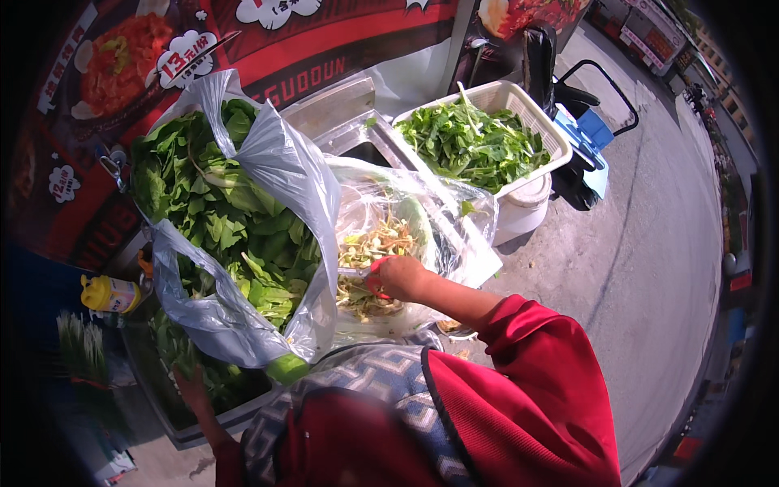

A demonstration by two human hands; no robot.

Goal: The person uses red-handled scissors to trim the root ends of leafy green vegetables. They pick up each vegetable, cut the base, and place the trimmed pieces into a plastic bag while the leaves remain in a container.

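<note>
My right hand grips red-handled scissors, their metal blades pointing left over a clear plastic bag that holds cut roots and stem ends. To the left stands a large grey plastic bag full of leafy greens. My left hand reaches down beside more greens in a dark tray, in shadow; its fingers are partly hidden among the leaves, so its hold is unclear. A cream plastic basket with loose leafy greens is at the upper right.
The basket rests on a white bucket. Behind the bags are a metal sink frame and a red printed banner. A yellow-capped container stands left. A black-handled cart with blue items is beyond the basket, on the pavement.
</note>
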